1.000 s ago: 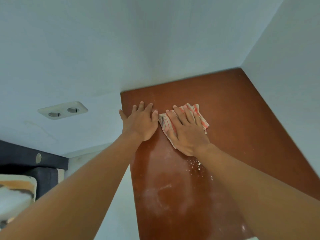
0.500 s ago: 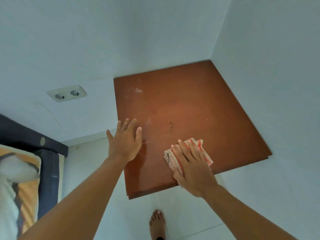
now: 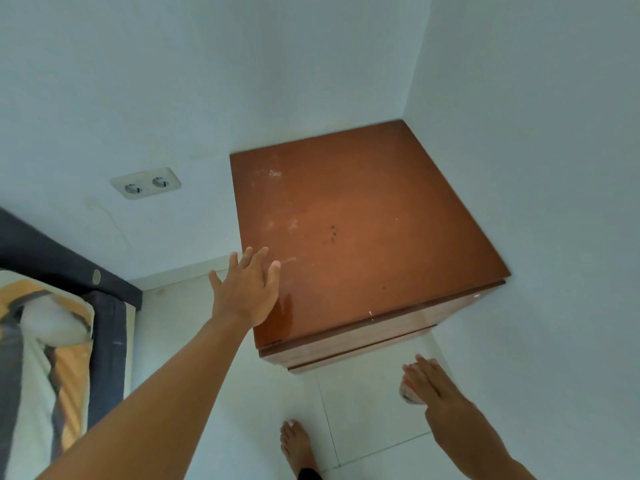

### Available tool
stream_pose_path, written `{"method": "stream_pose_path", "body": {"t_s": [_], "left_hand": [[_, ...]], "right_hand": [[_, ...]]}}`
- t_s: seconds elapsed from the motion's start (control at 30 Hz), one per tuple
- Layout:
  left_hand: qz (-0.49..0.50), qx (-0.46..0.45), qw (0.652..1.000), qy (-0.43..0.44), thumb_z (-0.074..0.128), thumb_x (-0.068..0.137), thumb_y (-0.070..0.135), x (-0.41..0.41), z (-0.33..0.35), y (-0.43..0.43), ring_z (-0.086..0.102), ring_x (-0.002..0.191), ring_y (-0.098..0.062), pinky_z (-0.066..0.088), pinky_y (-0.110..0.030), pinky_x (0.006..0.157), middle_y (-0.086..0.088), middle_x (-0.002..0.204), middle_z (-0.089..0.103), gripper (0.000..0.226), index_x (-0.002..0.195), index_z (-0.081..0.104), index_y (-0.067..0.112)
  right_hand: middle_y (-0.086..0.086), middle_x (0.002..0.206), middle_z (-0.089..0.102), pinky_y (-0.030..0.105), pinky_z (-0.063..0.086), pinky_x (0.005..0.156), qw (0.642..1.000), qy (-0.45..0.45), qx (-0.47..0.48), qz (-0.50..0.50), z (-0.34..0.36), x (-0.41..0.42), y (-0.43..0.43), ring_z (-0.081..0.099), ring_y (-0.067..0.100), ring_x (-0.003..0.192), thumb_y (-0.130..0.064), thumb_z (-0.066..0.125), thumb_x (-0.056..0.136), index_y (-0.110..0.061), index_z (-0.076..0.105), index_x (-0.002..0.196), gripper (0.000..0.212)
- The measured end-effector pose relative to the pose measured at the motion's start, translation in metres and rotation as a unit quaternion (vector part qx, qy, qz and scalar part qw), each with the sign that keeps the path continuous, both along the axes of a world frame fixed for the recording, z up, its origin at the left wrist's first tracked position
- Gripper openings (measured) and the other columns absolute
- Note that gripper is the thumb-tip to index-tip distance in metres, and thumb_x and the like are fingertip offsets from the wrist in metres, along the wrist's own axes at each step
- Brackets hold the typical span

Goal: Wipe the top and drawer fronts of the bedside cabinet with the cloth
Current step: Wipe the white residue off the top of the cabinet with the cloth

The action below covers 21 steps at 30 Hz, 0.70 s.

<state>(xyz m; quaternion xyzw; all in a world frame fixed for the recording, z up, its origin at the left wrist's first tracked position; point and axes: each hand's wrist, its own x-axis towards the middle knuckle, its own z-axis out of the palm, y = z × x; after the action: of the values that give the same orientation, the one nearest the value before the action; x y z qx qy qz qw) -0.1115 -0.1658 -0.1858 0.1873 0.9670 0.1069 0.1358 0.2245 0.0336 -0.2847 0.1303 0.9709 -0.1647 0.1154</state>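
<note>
The brown bedside cabinet [image 3: 363,216] stands in the room's corner, its glossy top showing dusty smears and a few dark specks. A strip of its wooden drawer fronts [image 3: 349,344] shows below the front edge. My left hand [image 3: 246,289] lies flat with fingers spread at the top's front left corner. My right hand [image 3: 433,386] is off the cabinet, low in front of its right side above the floor. It holds the red-and-white checked cloth [image 3: 408,393], which is mostly hidden under the palm.
White walls close in the cabinet at the back and right. A double wall socket [image 3: 145,183] sits left of it. A bed with a dark frame [image 3: 107,327] and patterned bedding fills the left edge. My bare foot [image 3: 298,445] stands on white floor tiles.
My right hand has drawn the cloth toward me across the top and off its front edge, down in front of the cabinet. The view pulled back; the drawer fronts came into sight.
</note>
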Motion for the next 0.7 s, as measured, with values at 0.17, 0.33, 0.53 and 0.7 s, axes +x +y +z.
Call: {"method": "stream_pose_path", "body": {"t_s": [0.17, 0.33, 0.53, 0.7], "left_hand": [[0.005, -0.007, 1.000, -0.008, 0.024, 0.104, 0.057, -0.021, 0.005, -0.008, 0.010, 0.157, -0.031, 0.007, -0.066, 0.120, -0.001, 0.168, 0.022, 0.060, 0.158, 0.029, 0.031], [0.004, 0.001, 1.000, -0.008, 0.025, 0.104, 0.057, -0.070, 0.009, -0.004, 0.012, 0.156, -0.031, 0.012, -0.065, 0.120, -0.003, 0.168, 0.022, 0.061, 0.158, 0.029, 0.030], [-0.018, 0.023, 0.999, -0.012, 0.027, 0.104, 0.056, -0.153, 0.006, 0.012, 0.011, 0.157, -0.029, 0.013, -0.063, 0.120, -0.001, 0.168, 0.022, 0.060, 0.158, 0.028, 0.031], [-0.047, 0.031, 0.998, -0.013, 0.030, 0.105, 0.051, -0.232, -0.007, 0.030, 0.010, 0.157, -0.029, 0.017, -0.062, 0.119, -0.001, 0.168, 0.021, 0.058, 0.159, 0.027, 0.029]], "right_hand": [[-0.003, 0.162, 0.037, 0.016, 0.054, 0.093, 0.987, 0.148, -0.050, 0.027, 0.064, -0.066, -0.002, 0.051, 0.009, 0.138, -0.010, 0.039, 0.093, -0.019, 0.044, 0.153, 0.061], [0.001, 0.163, 0.037, 0.027, 0.046, 0.110, 0.969, 0.238, -0.063, 0.018, 0.098, -0.203, 0.004, 0.044, 0.018, 0.145, -0.014, 0.043, 0.099, -0.023, 0.041, 0.155, 0.057], [0.001, 0.168, 0.025, 0.032, 0.026, 0.123, 0.975, 0.205, -0.079, -0.016, 0.115, -0.383, 0.013, 0.025, 0.019, 0.154, -0.006, 0.045, 0.098, -0.027, 0.033, 0.158, 0.064], [0.005, 0.169, 0.021, 0.037, 0.022, 0.126, 0.980, 0.176, -0.095, -0.019, 0.108, -0.511, 0.018, 0.020, 0.024, 0.155, -0.005, 0.044, 0.097, -0.024, 0.032, 0.158, 0.066]]}}
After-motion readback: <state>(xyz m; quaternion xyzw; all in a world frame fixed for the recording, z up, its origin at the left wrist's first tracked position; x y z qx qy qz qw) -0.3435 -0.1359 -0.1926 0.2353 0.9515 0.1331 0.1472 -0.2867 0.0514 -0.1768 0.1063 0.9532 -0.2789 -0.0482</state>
